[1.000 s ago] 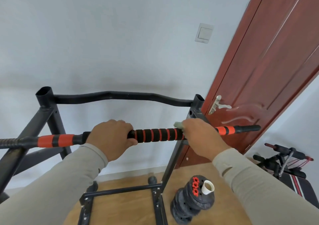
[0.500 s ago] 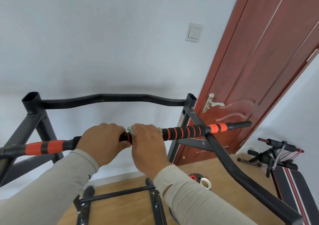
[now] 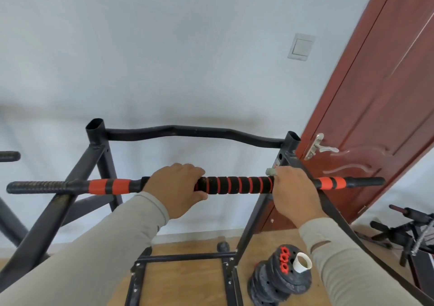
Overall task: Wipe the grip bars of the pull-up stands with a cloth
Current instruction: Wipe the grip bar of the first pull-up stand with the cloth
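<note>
Head view: one black pull-up stand (image 3: pixel 98 155) against the wall, with one curved top bar (image 3: pixel 187 133) and, nearer the camera, one straight grip bar (image 3: pixel 234 185) padded in black and orange foam. Two hands are on the grip bar. The left hand (image 3: pixel 176 188) is wrapped around the bar left of its striped middle section, fingers curled over the top. The right hand (image 3: pixel 293 188) is clasped around the bar at the right end of that striped section, pressing one pale cloth (image 3: pixel 270 171) against the foam; only a small corner of the cloth shows above the fingers. Both forearms wear beige sleeves (image 3: pixel 117 247). Right of the stand: one red-brown door (image 3: pixel 375 117) with one metal handle (image 3: pixel 319 149), and one light switch (image 3: pixel 301 46) on the wall above. On the wooden floor below the grip bar's right end: one stack of black weight plates (image 3: pixel 270 287) with one paper cup (image 3: pixel 303 262) resting on it.
</note>
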`<control>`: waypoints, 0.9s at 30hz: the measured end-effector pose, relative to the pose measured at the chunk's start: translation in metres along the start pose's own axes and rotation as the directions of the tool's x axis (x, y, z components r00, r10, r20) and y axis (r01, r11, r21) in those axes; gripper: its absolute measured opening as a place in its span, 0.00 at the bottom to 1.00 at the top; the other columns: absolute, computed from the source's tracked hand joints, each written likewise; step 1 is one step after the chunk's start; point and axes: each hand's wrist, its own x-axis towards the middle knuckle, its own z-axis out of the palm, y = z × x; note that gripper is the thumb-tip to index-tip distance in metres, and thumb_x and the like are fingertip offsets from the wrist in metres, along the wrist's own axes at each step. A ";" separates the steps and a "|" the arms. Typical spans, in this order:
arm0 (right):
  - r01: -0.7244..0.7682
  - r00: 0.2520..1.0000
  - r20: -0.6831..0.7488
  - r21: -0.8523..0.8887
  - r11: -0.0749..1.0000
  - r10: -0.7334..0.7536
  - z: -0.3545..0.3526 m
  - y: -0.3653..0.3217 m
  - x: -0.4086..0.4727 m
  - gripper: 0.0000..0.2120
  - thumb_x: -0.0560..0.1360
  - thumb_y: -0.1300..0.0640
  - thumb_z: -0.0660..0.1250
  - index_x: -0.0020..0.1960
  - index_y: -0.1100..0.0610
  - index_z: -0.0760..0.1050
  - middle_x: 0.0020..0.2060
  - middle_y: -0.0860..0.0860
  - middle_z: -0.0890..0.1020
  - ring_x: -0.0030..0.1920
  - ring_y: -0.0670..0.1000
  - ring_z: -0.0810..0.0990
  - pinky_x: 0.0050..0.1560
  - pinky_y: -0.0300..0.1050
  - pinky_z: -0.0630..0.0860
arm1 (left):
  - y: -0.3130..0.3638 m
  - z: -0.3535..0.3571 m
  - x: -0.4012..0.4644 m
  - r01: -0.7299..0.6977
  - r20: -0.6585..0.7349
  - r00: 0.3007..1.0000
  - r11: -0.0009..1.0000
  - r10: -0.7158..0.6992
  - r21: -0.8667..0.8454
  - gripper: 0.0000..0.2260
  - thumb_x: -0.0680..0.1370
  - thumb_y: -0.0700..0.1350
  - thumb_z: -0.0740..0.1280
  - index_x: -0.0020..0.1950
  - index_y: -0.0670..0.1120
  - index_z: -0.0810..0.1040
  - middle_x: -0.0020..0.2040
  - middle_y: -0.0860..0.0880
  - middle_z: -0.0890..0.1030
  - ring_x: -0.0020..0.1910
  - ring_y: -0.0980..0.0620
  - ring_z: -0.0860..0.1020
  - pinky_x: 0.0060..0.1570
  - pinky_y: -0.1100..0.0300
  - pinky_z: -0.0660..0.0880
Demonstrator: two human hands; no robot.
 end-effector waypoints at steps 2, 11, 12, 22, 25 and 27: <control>-0.001 0.998 -0.068 0.056 0.998 0.005 0.004 -0.009 -0.004 0.21 0.76 0.63 0.65 0.65 0.48 0.80 0.44 0.48 0.84 0.46 0.52 0.81 0.50 0.49 0.82 | -0.016 -0.012 -0.004 0.024 0.042 0.999 1.000 -0.024 0.003 0.24 0.78 0.64 0.64 0.70 0.54 0.71 0.62 0.55 0.78 0.59 0.51 0.77 0.59 0.52 0.77; 0.074 0.989 -0.134 0.093 0.993 -0.061 0.004 -0.067 -0.013 0.13 0.74 0.62 0.62 0.49 0.48 0.80 0.34 0.46 0.80 0.35 0.52 0.78 0.46 0.50 0.80 | -0.033 -0.022 -0.005 0.104 0.153 0.981 0.990 -0.117 0.091 0.10 0.79 0.60 0.64 0.54 0.57 0.78 0.43 0.56 0.78 0.40 0.55 0.78 0.46 0.57 0.78; 0.110 0.988 -0.126 0.122 0.986 -0.095 0.002 -0.086 -0.014 0.10 0.73 0.62 0.62 0.43 0.48 0.77 0.32 0.46 0.78 0.33 0.51 0.75 0.44 0.49 0.79 | -0.034 -0.021 -0.005 0.106 0.149 0.982 0.991 -0.117 0.079 0.10 0.79 0.61 0.64 0.54 0.57 0.78 0.43 0.56 0.78 0.41 0.55 0.78 0.46 0.57 0.78; 0.419 0.908 -0.111 0.190 0.888 -0.404 0.013 -0.139 -0.013 0.17 0.77 0.61 0.61 0.63 0.48 0.76 0.47 0.46 0.82 0.46 0.51 0.77 0.53 0.49 0.77 | -0.042 -0.016 -0.010 0.116 0.121 0.986 0.993 -0.117 0.021 0.10 0.78 0.62 0.65 0.48 0.57 0.78 0.41 0.55 0.79 0.39 0.52 0.78 0.43 0.54 0.78; 0.353 0.935 0.024 0.014 0.936 -0.353 0.003 -0.078 -0.004 0.25 0.78 0.59 0.62 0.72 0.41 0.70 0.50 0.44 0.80 0.48 0.48 0.76 0.53 0.46 0.76 | -0.042 -0.016 -0.010 0.120 0.126 0.985 0.993 -0.120 0.009 0.12 0.78 0.62 0.65 0.53 0.57 0.78 0.42 0.55 0.79 0.39 0.54 0.78 0.42 0.56 0.78; 0.278 0.959 0.063 -0.031 0.960 -0.276 -0.003 -0.063 0.003 0.26 0.78 0.58 0.63 0.73 0.41 0.69 0.48 0.45 0.80 0.46 0.49 0.76 0.51 0.46 0.76 | -0.042 -0.016 -0.010 0.133 0.125 0.983 0.991 -0.132 0.000 0.12 0.78 0.62 0.65 0.55 0.57 0.78 0.43 0.55 0.79 0.40 0.54 0.79 0.44 0.56 0.78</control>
